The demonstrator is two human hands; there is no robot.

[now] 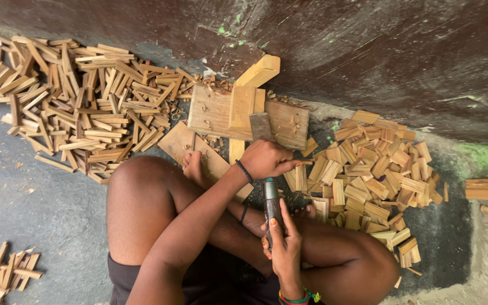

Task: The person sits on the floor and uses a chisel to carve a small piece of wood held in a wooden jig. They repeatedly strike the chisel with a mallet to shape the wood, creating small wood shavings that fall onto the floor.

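Note:
My right hand (284,245) is closed around the dark handle of a tool (271,204) that points away from me, over my crossed legs. My left hand (265,159), with a black band at the wrist, lies just beyond the handle's tip, its fingers curled and one finger stretched to the right. It presses down beside a wooden block jig (216,113). A grey metal blade (260,126) shows past my left hand, in line with the handle. Whatever lies under my left palm is hidden.
A large heap of long wooden strips (80,101) lies to the left, and a pile of short flat wooden pieces (374,169) to the right. A flat board (184,144) rests near my foot. A dark stained wall (379,51) runs behind. More strips (1,271) lie at the lower left.

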